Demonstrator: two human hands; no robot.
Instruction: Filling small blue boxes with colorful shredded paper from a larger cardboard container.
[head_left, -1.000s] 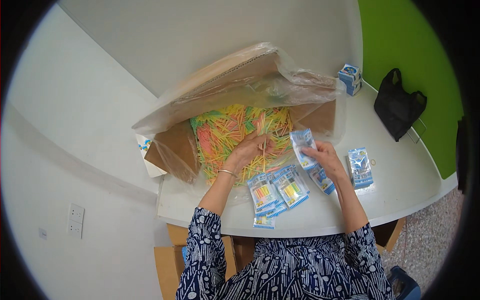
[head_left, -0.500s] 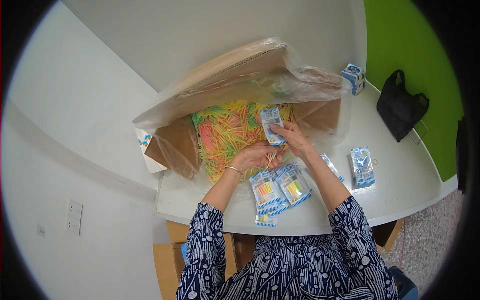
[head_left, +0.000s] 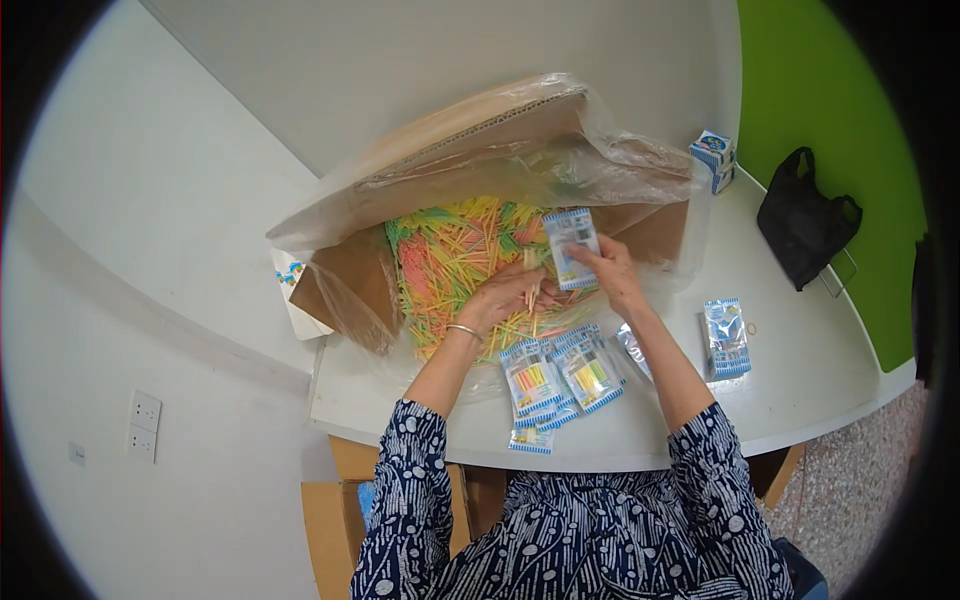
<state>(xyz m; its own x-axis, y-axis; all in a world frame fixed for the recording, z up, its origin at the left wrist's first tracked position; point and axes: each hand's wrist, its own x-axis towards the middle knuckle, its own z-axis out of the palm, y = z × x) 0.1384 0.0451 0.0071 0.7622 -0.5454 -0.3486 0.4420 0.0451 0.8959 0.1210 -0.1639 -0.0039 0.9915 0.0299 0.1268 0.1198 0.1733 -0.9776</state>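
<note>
My right hand pinches a blue-and-white packet between thumb and fingers, over the right side of a large carton. My left hand is just left of the packet, its fingers closed around a few thin pale sticks. Below both hands lies a heap of thin sticks in yellow, green, pink and orange, filling the carton. Clear plastic film lines and overhangs its walls. Nearer me, several packets with coloured sticks showing through their windows lie overlapping on the table.
A stack of blue-and-white packets stands on the white table at right, beside a rubber band. A silvery packet lies partly under my right forearm. Small boxes and a black bag are at the far right.
My right hand has moved slightly right with the packet, away from my left hand. My left hand has shifted up a little and turned, still holding sticks.
</note>
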